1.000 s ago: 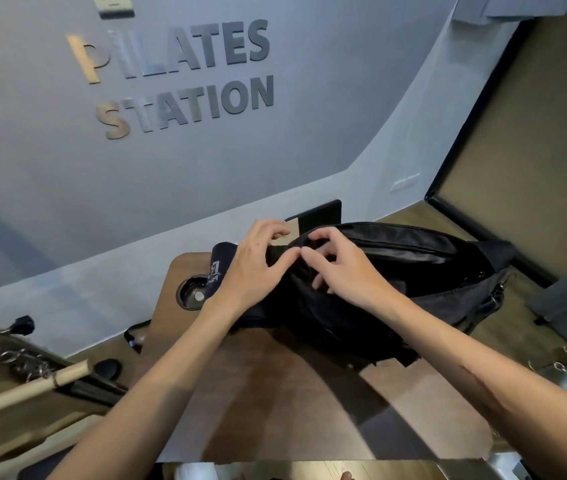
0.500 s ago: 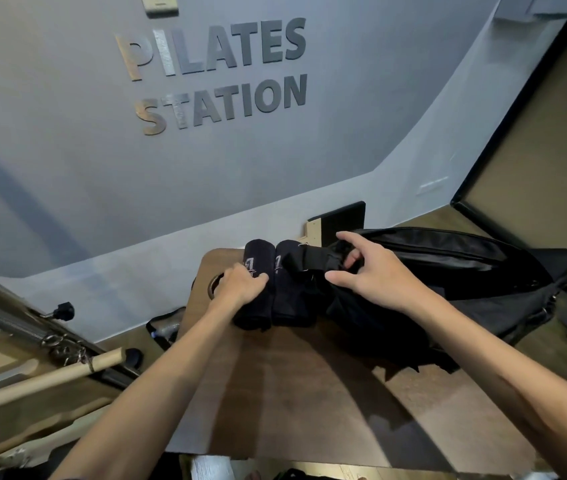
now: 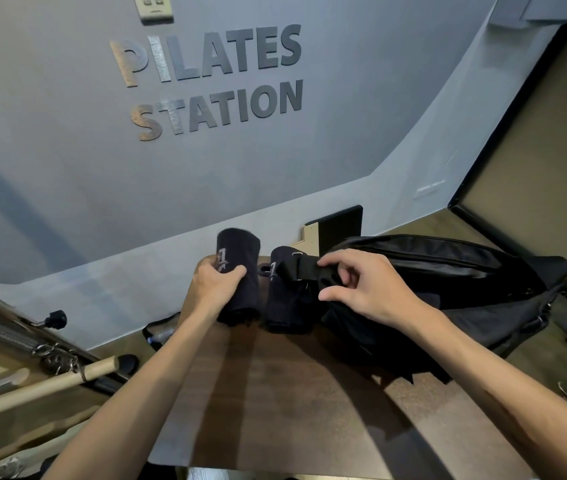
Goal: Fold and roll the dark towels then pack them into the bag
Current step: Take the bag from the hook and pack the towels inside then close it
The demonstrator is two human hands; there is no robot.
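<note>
The bag's (image 3: 448, 282) inside is too dark to read; the strap (image 3: 301, 270) hides the second towel's (image 3: 282, 303) logo.

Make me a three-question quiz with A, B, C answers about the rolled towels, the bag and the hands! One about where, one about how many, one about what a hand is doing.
1. Where is the bag compared with the rolled towels?
A. To their right
B. To their left
C. Under the table

2. How many rolled dark towels show outside the bag?
A. One
B. Two
C. Four

3. What is the left hand doing?
A. Lying flat on the table
B. Pointing at the wall
C. Gripping a rolled towel

Answers:
1. A, the bag lies on the table to the right of both rolls.
2. B, the held towel and a second towel sit side by side.
3. C, its fingers and thumb curl round the left roll, while the right hand holds the bag strap.
</note>
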